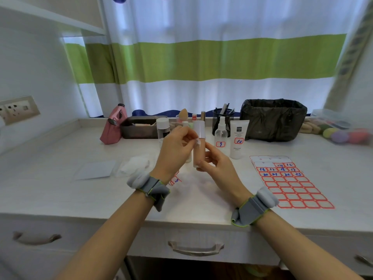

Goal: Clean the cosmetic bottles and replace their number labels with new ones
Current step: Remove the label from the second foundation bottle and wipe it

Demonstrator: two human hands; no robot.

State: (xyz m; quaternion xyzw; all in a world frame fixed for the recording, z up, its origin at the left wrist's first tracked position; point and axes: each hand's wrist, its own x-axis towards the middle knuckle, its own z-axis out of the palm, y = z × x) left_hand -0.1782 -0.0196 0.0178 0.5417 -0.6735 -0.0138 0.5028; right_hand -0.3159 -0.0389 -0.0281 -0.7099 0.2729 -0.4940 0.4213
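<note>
Presently a small white scrap, seemingly the old label (197, 141), is pinched between the thumb and fingers (188, 131) of the left hand (175, 150) against the side of a slim bottle (198, 146). The bottle, peach-coloured with a white cap, is held upright above the middle of the counter (60, 190), its lower end gripped in the curled fingers of the right hand (215, 162). It is probably steadied this way so that the label can be peeled without the bottle turning. Whether the scrap is fully free of the bottle cannot be told.

Behind the hands, toward the back edge, a clear spray bottle (221, 134) and a white tube (238, 138) are stood side by side, each carrying a red-bordered number label. A dark-bodied bottle with a white cap (163, 128) is stood behind the left hand. Near the right edge a sheet of red-bordered labels (290, 182) is laid flat, several already numbered in blue, kept within reach of the right hand. Left of the hands, a crumpled white wipe (135, 166) and a flat white square (94, 169) are laid. A used label (175, 180) is partly hidden beneath the left wrist. At the back edge a bin lined with a black bag (272, 120) is placed. Nothing is seen to block the way to the label sheet.
</note>
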